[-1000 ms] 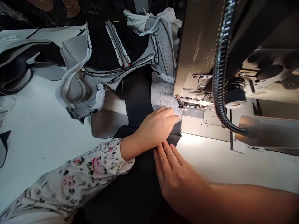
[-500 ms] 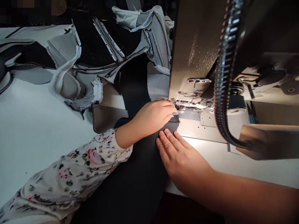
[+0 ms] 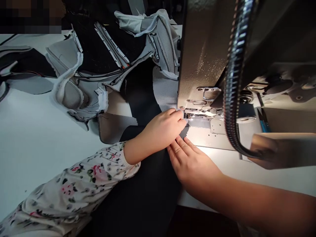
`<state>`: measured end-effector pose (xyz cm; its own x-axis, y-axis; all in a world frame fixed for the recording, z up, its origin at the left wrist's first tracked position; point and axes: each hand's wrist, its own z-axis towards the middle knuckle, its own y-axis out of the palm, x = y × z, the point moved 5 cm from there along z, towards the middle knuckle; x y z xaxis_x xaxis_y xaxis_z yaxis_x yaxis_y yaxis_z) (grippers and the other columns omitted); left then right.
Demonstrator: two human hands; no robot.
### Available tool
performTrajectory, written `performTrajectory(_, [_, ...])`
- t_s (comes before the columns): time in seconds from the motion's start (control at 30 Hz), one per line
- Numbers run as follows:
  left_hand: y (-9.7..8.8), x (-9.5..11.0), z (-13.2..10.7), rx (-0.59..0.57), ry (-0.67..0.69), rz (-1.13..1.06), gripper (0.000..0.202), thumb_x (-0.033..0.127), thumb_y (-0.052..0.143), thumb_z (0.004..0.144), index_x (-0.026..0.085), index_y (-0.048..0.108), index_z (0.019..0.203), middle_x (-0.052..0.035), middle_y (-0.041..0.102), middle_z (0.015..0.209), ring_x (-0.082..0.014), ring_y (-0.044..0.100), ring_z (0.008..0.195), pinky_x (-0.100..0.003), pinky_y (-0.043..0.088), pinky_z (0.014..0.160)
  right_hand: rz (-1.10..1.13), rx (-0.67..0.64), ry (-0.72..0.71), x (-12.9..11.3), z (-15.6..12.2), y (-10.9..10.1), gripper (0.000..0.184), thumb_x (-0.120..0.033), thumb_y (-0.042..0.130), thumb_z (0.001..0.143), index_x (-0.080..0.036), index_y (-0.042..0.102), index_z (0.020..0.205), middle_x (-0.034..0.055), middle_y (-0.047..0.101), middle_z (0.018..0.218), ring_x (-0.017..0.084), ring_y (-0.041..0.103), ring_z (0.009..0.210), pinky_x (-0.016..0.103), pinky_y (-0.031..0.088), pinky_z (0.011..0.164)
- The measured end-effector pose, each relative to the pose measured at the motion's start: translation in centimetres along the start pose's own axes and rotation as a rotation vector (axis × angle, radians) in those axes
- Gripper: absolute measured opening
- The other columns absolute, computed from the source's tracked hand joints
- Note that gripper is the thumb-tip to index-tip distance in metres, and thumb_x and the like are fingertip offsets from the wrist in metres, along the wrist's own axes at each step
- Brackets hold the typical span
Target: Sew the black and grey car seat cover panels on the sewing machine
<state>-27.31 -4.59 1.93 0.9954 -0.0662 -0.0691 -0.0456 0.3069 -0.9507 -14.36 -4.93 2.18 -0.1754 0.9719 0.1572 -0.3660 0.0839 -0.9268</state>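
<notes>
A large piece of dark fabric [image 3: 138,191] runs under both my hands and hangs over the table's front edge. Beside the needle area of a sewing machine [image 3: 197,59], my left hand [image 3: 164,128] is closed, its curled fingers gripping the fabric at its edge. Light grey mesh fabric [image 3: 165,90] lies on the dark piece just behind that hand. My right hand [image 3: 194,161] rests flat on the dark fabric, fingers stretched out, the tips close beneath my left hand. The presser foot is mostly hidden behind my left fingers.
Sewn grey and black pieces [image 3: 74,89] are heaped at the back left of the white table [image 3: 37,141]. A ribbed flexible tube [image 3: 230,98] curves down in front of the machine to a lamp-like part [image 3: 281,149]. Blue-handled snips [image 3: 264,121] lie behind it.
My left hand has curled tighter and its knuckles sit slightly lower, now almost over my right fingertips. The right hand stays flat. The whole view has shifted a little.
</notes>
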Motion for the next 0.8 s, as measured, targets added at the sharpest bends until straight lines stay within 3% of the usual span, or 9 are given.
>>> performTrajectory(0.2, [0.4, -0.6, 0.8, -0.053, -0.053, -0.019, 0.016, 0.013, 0.055, 0.099, 0.014, 0.071, 0.097, -0.0098, 0.068, 0.109, -0.0250, 0.063, 0.102, -0.036, 0.054, 0.093, 0.057, 0.037, 0.065, 1.3, 0.5, 0.6, 0.042, -0.009, 0.039, 0.098, -0.001, 0.070, 0.126, 0.0203, 0.072, 0.128, 0.031, 0.068, 0.119, 0.043, 0.058, 0.103])
performTrajectory(0.3, [-0.9, 0.1, 0.3, -0.120, -0.098, -0.117, 0.017, 0.014, 0.053, 0.100, 0.014, 0.070, 0.100, -0.0084, 0.068, 0.105, -0.0255, 0.063, 0.106, -0.037, 0.052, 0.098, 0.151, 0.004, 0.149, 3.0, 0.5, 1.3, 0.038, -0.007, 0.040, 0.099, -0.008, 0.072, 0.119, 0.0161, 0.073, 0.121, 0.027, 0.065, 0.118, 0.039, 0.056, 0.104])
performTrajectory(0.4, [-3.0, 2.3, -1.5, -0.094, -0.177, -0.177, 0.025, 0.023, 0.045, 0.105, 0.013, 0.066, 0.113, -0.0106, 0.069, 0.111, -0.0253, 0.065, 0.105, -0.037, 0.053, 0.098, 0.208, -0.097, 0.266, 5.6, 0.2, 2.4, 0.031, -0.013, 0.041, 0.101, -0.016, 0.072, 0.108, 0.0126, 0.072, 0.105, 0.026, 0.063, 0.101, 0.037, 0.057, 0.091])
performTrajectory(0.47, [-3.7, 4.0, -2.7, -0.041, -0.253, -0.181, 0.043, 0.044, 0.051, 0.104, 0.009, 0.059, 0.128, -0.0157, 0.067, 0.120, -0.0290, 0.065, 0.112, -0.040, 0.053, 0.099, 0.182, -0.105, 0.346, 7.4, 0.1, 2.9, 0.030, -0.019, 0.042, 0.102, -0.015, 0.071, 0.110, 0.0146, 0.071, 0.105, 0.028, 0.061, 0.098, 0.039, 0.056, 0.088])
performTrajectory(0.53, [-3.4, 5.2, -3.3, -0.020, -0.314, -0.159, 0.075, 0.061, 0.064, 0.092, 0.003, 0.051, 0.138, -0.0225, 0.061, 0.134, -0.0357, 0.058, 0.128, -0.044, 0.048, 0.109, 0.141, -0.088, 0.405, 8.5, 0.2, 3.0, 0.032, -0.019, 0.042, 0.101, -0.011, 0.069, 0.114, 0.0177, 0.069, 0.108, 0.030, 0.060, 0.102, 0.042, 0.053, 0.092])
performTrajectory(0.57, [-2.9, 5.3, -3.1, -0.024, -0.343, -0.140, 0.079, 0.059, 0.069, 0.087, 0.002, 0.050, 0.139, -0.0240, 0.058, 0.139, -0.0377, 0.054, 0.132, -0.047, 0.044, 0.115, 0.124, -0.081, 0.430, 8.9, 0.4, 2.9, 0.031, -0.017, 0.043, 0.099, -0.011, 0.070, 0.113, 0.0178, 0.069, 0.106, 0.030, 0.060, 0.100, 0.042, 0.052, 0.091])
performTrajectory(0.63, [-1.9, 4.7, -2.2, -0.058, -0.395, -0.092, 0.056, 0.040, 0.068, 0.089, 0.005, 0.056, 0.132, -0.0219, 0.061, 0.134, -0.0369, 0.056, 0.129, -0.051, 0.040, 0.117, 0.111, -0.105, 0.487, 9.4, 0.8, 2.8, 0.026, -0.015, 0.048, 0.094, -0.012, 0.070, 0.107, 0.0156, 0.069, 0.099, 0.028, 0.061, 0.094, 0.038, 0.050, 0.087])
performTrajectory(0.7, [-1.1, 3.1, -0.9, -0.079, -0.427, -0.061, 0.027, 0.021, 0.054, 0.095, 0.008, 0.064, 0.118, -0.0170, 0.068, 0.116, -0.0323, 0.064, 0.111, -0.049, 0.047, 0.106, 0.117, -0.162, 0.533, 9.7, 1.3, 2.6, 0.018, -0.017, 0.053, 0.092, -0.014, 0.070, 0.096, 0.0133, 0.068, 0.091, 0.026, 0.062, 0.087, 0.034, 0.048, 0.080])
performTrajectory(0.8, [-0.5, 0.8, 1.0, -0.075, -0.369, -0.087, 0.026, 0.012, 0.042, 0.099, 0.011, 0.067, 0.102, -0.0121, 0.070, 0.102, -0.0283, 0.067, 0.098, -0.042, 0.052, 0.088, 0.124, -0.225, 0.575, 10.1, 1.7, 2.3, 0.017, -0.023, 0.053, 0.092, -0.015, 0.068, 0.091, 0.0134, 0.070, 0.089, 0.026, 0.063, 0.083, 0.033, 0.047, 0.076])
